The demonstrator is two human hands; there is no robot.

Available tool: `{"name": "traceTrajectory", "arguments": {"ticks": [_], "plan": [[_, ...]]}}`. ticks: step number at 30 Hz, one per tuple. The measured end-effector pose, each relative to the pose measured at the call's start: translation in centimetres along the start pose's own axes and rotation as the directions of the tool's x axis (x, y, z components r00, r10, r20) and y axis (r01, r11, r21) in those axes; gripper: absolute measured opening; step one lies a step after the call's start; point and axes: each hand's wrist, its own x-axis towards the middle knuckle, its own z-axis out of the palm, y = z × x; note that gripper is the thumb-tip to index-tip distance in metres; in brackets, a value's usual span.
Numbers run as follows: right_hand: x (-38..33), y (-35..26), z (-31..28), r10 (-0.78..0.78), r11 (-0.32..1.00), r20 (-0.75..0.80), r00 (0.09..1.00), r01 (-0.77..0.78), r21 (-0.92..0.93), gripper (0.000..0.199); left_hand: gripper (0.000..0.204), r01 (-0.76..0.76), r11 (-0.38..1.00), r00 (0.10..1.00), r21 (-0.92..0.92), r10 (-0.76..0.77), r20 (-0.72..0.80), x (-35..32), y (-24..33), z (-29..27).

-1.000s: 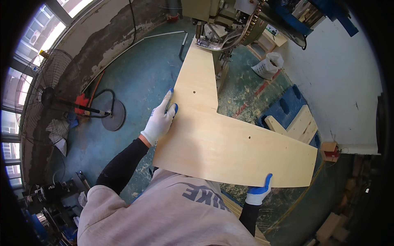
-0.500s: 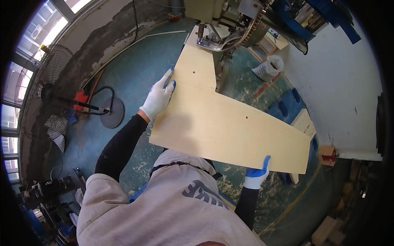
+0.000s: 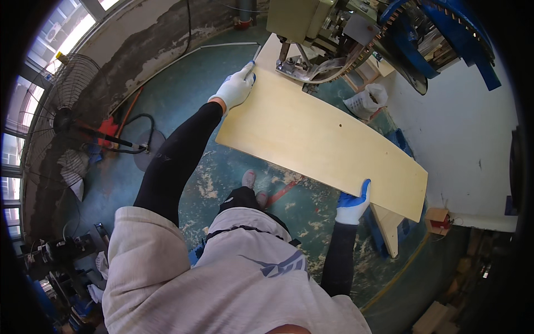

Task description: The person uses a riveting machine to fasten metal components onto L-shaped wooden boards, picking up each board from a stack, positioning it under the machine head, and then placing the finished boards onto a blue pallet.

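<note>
A large pale L-shaped wooden panel [image 3: 300,133] is held level in front of me, with a small dark hole in its face. Its far arm reaches under the head of a machine [image 3: 295,67] with metal fittings and a curved feed strip. My left hand [image 3: 236,88], in a white glove with blue fingertips, grips the panel's left edge near the machine. At the near right edge my right hand [image 3: 355,201], gloved likewise, has its thumb on top and its fingers underneath, mostly hidden by the board.
Below the panel's right end lie another wooden piece [image 3: 387,222] and a blue pallet-like thing [image 3: 401,142]. A white sack [image 3: 367,101] and an open cardboard box [image 3: 438,220] stand to the right. On the left is a wire-caged fan [image 3: 64,119] with a round base.
Both hands have pushed the panel away from me, farther under the machine head. My feet now show below its near edge.
</note>
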Motion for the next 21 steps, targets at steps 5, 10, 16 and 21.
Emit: {"name": "traceTrajectory", "arguments": {"ticks": [5,10,16,21], "plan": [[1.3,-0.5,0.3,0.039,0.999,0.055,0.998,-0.039,0.016,0.043,0.047,0.004,0.997,1.0,0.078,-0.006,0.018,0.4,1.5,-0.6],[-0.8,-0.5,-0.2,0.047,0.999,0.055,0.997,-0.047,0.006,0.045,0.037,-0.254,0.825,0.956,0.505,0.292,0.004,1.8,-5.5,3.1],[-0.3,0.0,-2.1,0.023,1.0,0.02,1.0,-0.023,-0.012,0.045,0.039,-0.023,0.989,0.999,0.143,0.017,0.04,0.7,0.2,1.0],[-1.7,0.0,-1.0,0.079,0.997,0.083,0.993,-0.081,0.011,0.048,0.046,-0.198,0.226,0.719,0.954,0.695,-0.015,1.3,-9.4,4.5]]}}
